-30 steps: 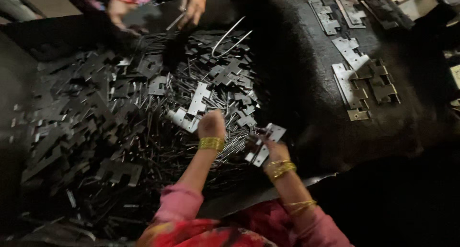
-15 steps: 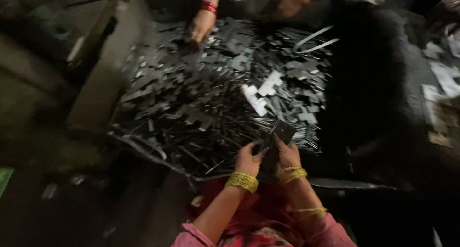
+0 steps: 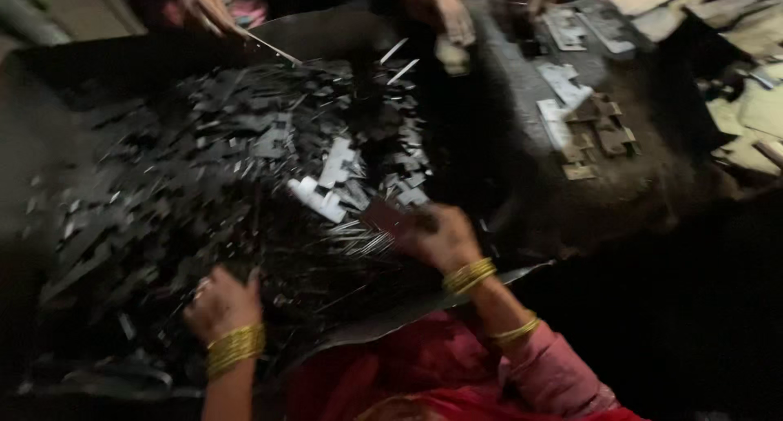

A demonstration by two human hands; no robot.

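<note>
A big heap of flat dark metal pieces (image 3: 212, 184) fills a black tray in front of me. My left hand (image 3: 222, 303), with gold bangles on the wrist, rests on the near edge of the heap with its fingers curled down among the pieces; blur hides whether it grips one. My right hand (image 3: 436, 235), also bangled, hovers over the heap's near right side and pinches a small dark flat metal piece (image 3: 388, 217). A few brighter silver pieces (image 3: 326, 184) lie just beyond it.
Across the tray another person's hands (image 3: 204, 5) (image 3: 440, 13) work at the far edge, one holding a thin rod. To the right, a dark cloth-covered surface (image 3: 669, 176) carries several hinge-like metal plates (image 3: 591, 135). My red garment lies below.
My left hand has left the right hand and dropped to the heap's near left edge. My right hand still holds the piece. The view has swung and shifted.
</note>
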